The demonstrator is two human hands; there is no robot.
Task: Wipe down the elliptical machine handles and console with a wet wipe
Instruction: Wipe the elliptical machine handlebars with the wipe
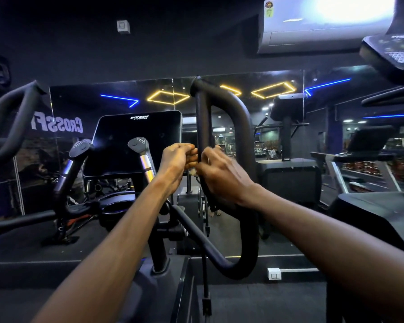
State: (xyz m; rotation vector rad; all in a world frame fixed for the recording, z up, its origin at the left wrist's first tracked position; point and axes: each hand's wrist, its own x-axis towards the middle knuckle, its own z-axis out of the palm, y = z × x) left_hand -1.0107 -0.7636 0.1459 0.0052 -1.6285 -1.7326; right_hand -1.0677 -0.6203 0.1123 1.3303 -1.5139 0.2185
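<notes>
The right loop handle (239, 117) of the elliptical stands just right of centre, a thick black padded tube bent into a tall D. Its long axis runs close to vertical: a straight inner bar rises to a capped top end, the outer side bows out to the right, and the loop closes low down, where a thinner black bar slants up-left to the machine's post. The padding looks matte and dark, with no sheen.

Both hands meet on the straight inner bar at mid-height. The left hand (176, 159) comes in from the left with fingers curled, their tips against the bar. The right hand (222, 173) wraps the bar from the right, fingers curled round it. A small pale scrap, apparently the wet wipe (193, 170), shows between the two hands against the bar; which hand pinches it I cannot tell, as most of it is hidden.

Left of the hands the console (135, 142) faces the viewer, a dark blank screen tilted back, with small white lettering at its top edge. Two short fixed grips with grey caps and silver bands rise in front of it, the nearer one (143, 155) just beside the left hand. The left loop handle (12, 117) curves at the far left. Behind is a mirrored wall (126, 99) reflecting yellow and blue light strips, and an air conditioner (322, 26) hangs upper right.
</notes>
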